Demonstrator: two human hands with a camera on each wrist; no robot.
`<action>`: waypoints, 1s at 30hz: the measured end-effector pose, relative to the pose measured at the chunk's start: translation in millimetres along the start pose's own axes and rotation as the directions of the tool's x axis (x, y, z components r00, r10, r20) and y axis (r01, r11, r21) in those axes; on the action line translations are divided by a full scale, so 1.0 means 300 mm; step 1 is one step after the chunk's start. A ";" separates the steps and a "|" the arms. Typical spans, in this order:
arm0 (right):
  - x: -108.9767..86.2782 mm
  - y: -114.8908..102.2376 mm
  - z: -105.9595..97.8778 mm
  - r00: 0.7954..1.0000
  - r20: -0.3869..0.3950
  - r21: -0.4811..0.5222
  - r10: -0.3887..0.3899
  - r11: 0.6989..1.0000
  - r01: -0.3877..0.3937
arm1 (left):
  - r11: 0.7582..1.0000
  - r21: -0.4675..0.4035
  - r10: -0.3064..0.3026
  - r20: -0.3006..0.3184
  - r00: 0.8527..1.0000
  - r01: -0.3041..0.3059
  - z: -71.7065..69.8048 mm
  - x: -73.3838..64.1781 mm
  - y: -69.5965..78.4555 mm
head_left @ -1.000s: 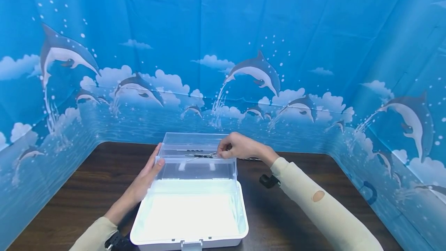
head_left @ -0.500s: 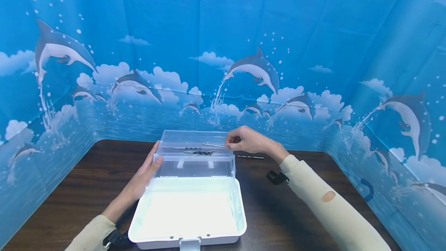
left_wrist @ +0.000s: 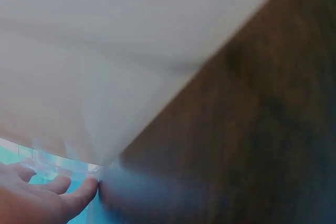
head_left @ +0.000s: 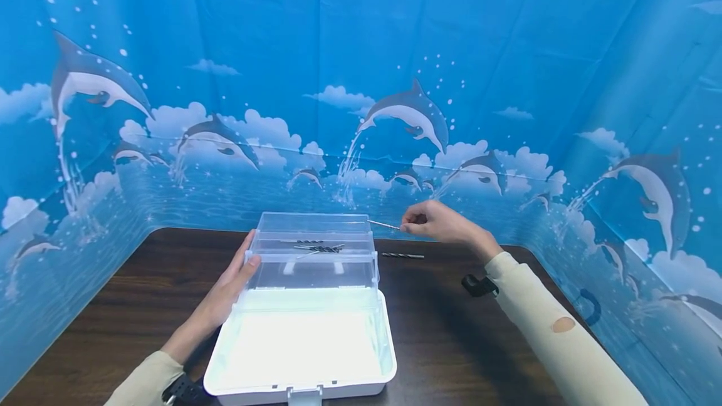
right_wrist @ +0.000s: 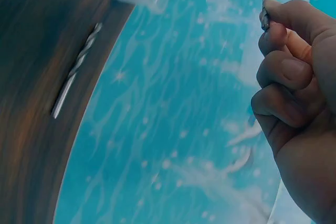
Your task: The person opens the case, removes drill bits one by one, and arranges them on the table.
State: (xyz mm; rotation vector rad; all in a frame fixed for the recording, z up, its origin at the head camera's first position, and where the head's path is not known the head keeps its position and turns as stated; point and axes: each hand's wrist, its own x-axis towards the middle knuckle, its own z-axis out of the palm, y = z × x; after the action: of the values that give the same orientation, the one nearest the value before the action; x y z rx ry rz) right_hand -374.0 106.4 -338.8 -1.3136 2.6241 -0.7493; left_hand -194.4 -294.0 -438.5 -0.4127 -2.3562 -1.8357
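A white box (head_left: 389,365) stands with its clear lid (head_left: 282,274) tipped back, and the lid has see-through compartments. Several dark drill bits (head_left: 321,249) lie inside one of them. My left hand (head_left: 228,290) rests against the lid's left side, its fingers (left_wrist: 81,198) fairly straight and touching the plastic. Out to the right, above the table, my right hand (head_left: 431,221) pinches a thin drill bit (head_left: 383,224) between thumb and index finger; its far end points left toward the lid. In the right wrist view the other fingers (right_wrist: 286,72) are curled in.
Another drill bit (head_left: 403,255) lies on the dark wooden table (head_left: 451,306), just right of the lid. A blue dolphin-print curtain (head_left: 316,80) hangs behind the table and along both sides. The box's latch (head_left: 305,396) is at its front edge.
My right hand has drawn a drill bit out of the lid compartment and carried it up and to the right. The left hand has stayed at the lid's side.
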 end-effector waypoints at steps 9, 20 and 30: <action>-0.049 0.116 0.014 0.999 0.027 -0.031 0.040 0.999 -0.039 | 1.000 0.005 -0.021 -0.009 1.000 0.021 0.000 0.003 0.012; -0.058 0.262 0.135 0.994 0.091 -0.003 0.061 0.998 -0.061 | 1.000 -0.004 -0.023 -0.009 1.000 0.023 0.002 0.001 0.007; -0.046 0.321 0.229 0.986 0.140 0.031 0.089 0.995 -0.094 | 1.000 -0.004 0.004 -0.004 1.000 -0.004 0.007 -0.008 0.007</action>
State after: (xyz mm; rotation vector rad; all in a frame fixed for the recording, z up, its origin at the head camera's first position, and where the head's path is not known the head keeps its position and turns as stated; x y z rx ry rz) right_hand -413.7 139.6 -446.2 -1.1813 2.5294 -0.6654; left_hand -191.4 -291.9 -437.8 -0.4136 -2.3473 -1.8378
